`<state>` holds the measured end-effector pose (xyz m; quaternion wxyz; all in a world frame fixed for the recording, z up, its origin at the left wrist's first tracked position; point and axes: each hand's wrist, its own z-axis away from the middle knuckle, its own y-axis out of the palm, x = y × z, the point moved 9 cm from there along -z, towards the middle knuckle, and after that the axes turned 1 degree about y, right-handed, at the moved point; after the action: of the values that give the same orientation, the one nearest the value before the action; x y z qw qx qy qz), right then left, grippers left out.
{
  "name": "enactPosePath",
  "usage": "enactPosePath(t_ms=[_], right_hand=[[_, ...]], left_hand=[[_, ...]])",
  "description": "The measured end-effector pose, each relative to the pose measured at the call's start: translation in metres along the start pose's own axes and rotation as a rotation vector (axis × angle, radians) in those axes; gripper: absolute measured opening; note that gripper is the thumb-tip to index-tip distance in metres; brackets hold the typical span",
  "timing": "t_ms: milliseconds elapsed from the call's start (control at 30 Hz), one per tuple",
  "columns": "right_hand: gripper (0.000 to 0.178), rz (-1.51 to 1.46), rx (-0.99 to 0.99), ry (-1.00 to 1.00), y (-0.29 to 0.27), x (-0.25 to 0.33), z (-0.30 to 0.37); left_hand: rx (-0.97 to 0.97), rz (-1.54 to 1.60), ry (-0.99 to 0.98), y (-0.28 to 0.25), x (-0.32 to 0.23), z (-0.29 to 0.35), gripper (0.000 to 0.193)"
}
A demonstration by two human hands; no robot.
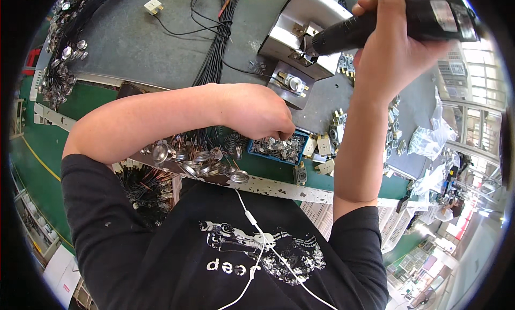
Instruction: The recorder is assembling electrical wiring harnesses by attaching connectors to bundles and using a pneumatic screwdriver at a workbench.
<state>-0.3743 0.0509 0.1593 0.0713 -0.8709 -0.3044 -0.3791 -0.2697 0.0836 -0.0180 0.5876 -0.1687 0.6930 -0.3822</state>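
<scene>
My right hand [394, 47] is wrapped round a black power screwdriver [348, 35]. The tool's tip points down-left to a small fitting in the metal fixture [306, 12]. My left hand [257, 112] reaches across with its fingers curled and pinched together over the far rim of a blue tray [274, 158] full of small metal pieces. Whatever those fingers pinch is hidden. Just beyond that hand, a round-faced thermostat-like part [294, 84] with brass terminals sits on a metal block, and a black wire runs to it.
Bundled black wires [217, 57] cross the bench, with a white connector [153, 6] at the far left. Round metal caps [198, 162] on leads crowd the near edge. Several white terminal blocks [324, 144] lie right of the tray. Plastic bags [429, 138] rest at the right.
</scene>
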Motion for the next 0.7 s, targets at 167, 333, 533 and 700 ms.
enactPosePath(t_ms=[167,333,533,700], right_hand=[[0.023,-0.06,0.165,0.093,0.0,-0.016,-0.008],[0.018,-0.086,0.045,0.094,-0.006,-0.012,-0.006],[0.016,-0.139,0.181,0.131,-0.005,0.006,0.007],[0.01,-0.127,0.209,0.1,-0.018,0.02,0.011]], left_hand=[[-0.093,0.037,0.029,-0.013,-0.004,0.006,0.015],[-0.36,-0.188,-0.044,-0.065,-0.009,0.024,0.011],[-0.601,-0.446,-0.177,-0.073,0.022,0.04,0.012],[-0.581,-0.495,-0.194,-0.067,0.02,0.026,0.012]])
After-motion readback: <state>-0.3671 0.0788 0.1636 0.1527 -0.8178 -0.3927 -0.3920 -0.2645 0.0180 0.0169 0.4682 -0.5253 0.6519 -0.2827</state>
